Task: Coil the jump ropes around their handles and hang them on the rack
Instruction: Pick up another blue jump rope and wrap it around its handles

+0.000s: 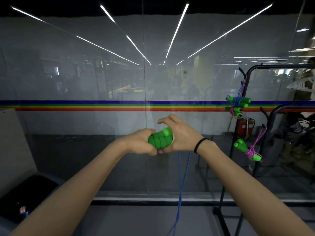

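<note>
Both my hands hold a pair of green ribbed jump-rope handles (161, 139) side by side at chest height. My left hand (139, 144) grips their left end. My right hand (179, 134) wraps their right end, fingers curled over the top. A blue rope (181, 181) hangs from under my right hand in two strands down to the floor. On the black rack (247, 79) at the right hang bundles with green handles: two upper ones (237, 104) tied in blue and pink rope, and a lower one (247, 149) bound in pink-purple rope.
A glass wall with a rainbow stripe (119, 105) stands straight ahead. A second black rack frame (272, 116) and a red fire extinguisher (244, 127) are behind the first. A white cabinet (15, 143) and a dark bin (29, 196) sit at the lower left.
</note>
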Demonstrator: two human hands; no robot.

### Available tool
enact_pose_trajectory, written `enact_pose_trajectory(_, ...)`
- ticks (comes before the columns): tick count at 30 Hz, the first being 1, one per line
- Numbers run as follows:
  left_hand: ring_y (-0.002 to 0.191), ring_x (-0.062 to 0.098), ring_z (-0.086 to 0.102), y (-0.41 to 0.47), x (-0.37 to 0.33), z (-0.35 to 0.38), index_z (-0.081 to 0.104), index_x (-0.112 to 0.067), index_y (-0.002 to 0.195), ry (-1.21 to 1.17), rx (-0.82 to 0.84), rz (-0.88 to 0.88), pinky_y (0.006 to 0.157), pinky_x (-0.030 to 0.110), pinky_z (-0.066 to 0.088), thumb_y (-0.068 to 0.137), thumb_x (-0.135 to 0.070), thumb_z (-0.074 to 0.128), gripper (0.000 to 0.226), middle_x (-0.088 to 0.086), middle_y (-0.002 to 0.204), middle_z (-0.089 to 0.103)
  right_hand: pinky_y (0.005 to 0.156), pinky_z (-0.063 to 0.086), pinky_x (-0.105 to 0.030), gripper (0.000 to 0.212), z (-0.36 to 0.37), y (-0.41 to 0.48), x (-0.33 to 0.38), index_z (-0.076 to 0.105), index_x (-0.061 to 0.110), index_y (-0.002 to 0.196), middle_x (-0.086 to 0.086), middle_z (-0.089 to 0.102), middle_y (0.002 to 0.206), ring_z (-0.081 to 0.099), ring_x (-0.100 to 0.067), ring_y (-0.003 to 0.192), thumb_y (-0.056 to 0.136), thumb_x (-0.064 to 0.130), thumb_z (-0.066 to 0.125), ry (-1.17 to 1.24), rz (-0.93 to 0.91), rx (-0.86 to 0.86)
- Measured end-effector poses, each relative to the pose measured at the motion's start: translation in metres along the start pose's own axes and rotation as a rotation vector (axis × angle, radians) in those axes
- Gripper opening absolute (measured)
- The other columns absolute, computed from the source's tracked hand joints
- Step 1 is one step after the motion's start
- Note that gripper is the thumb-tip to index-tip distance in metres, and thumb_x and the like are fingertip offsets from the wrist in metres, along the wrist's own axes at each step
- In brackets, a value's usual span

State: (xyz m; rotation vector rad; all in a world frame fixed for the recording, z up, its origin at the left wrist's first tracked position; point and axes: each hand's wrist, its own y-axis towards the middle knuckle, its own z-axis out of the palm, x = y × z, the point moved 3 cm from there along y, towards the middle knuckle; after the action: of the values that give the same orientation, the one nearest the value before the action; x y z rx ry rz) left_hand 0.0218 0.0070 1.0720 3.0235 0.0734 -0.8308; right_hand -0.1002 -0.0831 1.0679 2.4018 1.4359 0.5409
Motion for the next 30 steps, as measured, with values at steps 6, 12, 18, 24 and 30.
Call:
enact_pose_trajectory(6, 0.07, 0.012, 0.049, -0.002, 0.003, -0.004, 0.052, -0.014, 0.109, -0.101, 0.068, -0.008, 0.06, 0.025, 0.038, 0.073, -0.004, 0.065, 0.039, 0.001, 0.083, 0.05, 0.09, 0.048, -0.038, 0.094, -0.007, -0.006, -0.003, 0.041, 0.029, 0.127, 0.001, 0.046, 0.118, 0.051, -0.018, 0.104, 0.048, 0.057, 0.081, 0.11, 0.003, -0.003)
enact_pose_trajectory(12, 0.092, 0.017, 0.05, -0.012, 0.007, -0.009, 0.047, -0.039, 0.098, -0.248, 0.099, 0.0, 0.078, 0.031, 0.041, 0.065, -0.011, 0.067, 0.047, 0.005, 0.107, 0.05, 0.085, 0.047, -0.017, 0.075, -0.024, -0.022, -0.014, 0.047, 0.025, 0.124, 0.004, 0.054, 0.115, 0.056, -0.01, 0.1, 0.06, 0.025, 0.086, 0.57, 0.001, -0.003)
enact_pose_trajectory(18, 0.074, 0.013, 0.05, -0.009, 0.005, -0.004, 0.051, -0.017, 0.11, -0.1, 0.101, 0.032, 0.066, 0.028, 0.04, 0.058, -0.021, 0.063, 0.054, 0.002, 0.088, 0.051, 0.056, 0.057, -0.044, 0.061, -0.02, -0.028, -0.016, 0.048, 0.029, 0.107, -0.001, 0.06, 0.094, 0.062, -0.015, 0.073, 0.059, 0.035, 0.084, 0.602, 0.01, 0.094)
enact_pose_trajectory(24, 0.073, 0.014, 0.051, 0.0, 0.011, 0.007, 0.053, -0.022, 0.097, -0.015, -0.01, 0.049, 0.067, 0.028, 0.04, 0.072, -0.026, 0.075, 0.034, -0.005, 0.077, 0.05, 0.067, 0.056, -0.037, 0.059, -0.016, -0.027, -0.021, 0.05, 0.026, 0.108, 0.003, 0.066, 0.088, 0.065, -0.013, 0.075, 0.061, 0.037, 0.083, 0.556, 0.068, 0.07)
enact_pose_trajectory(30, 0.068, 0.017, 0.053, -0.003, 0.016, 0.001, 0.057, -0.01, 0.107, -0.503, -0.057, -0.019, 0.064, 0.03, 0.046, 0.078, -0.003, 0.066, 0.031, 0.008, 0.079, 0.055, 0.042, 0.039, -0.02, 0.032, -0.004, -0.04, -0.042, 0.057, 0.007, 0.109, 0.005, 0.049, 0.053, 0.039, -0.008, 0.042, 0.089, 0.031, 0.054, 0.891, 0.2, 0.054)
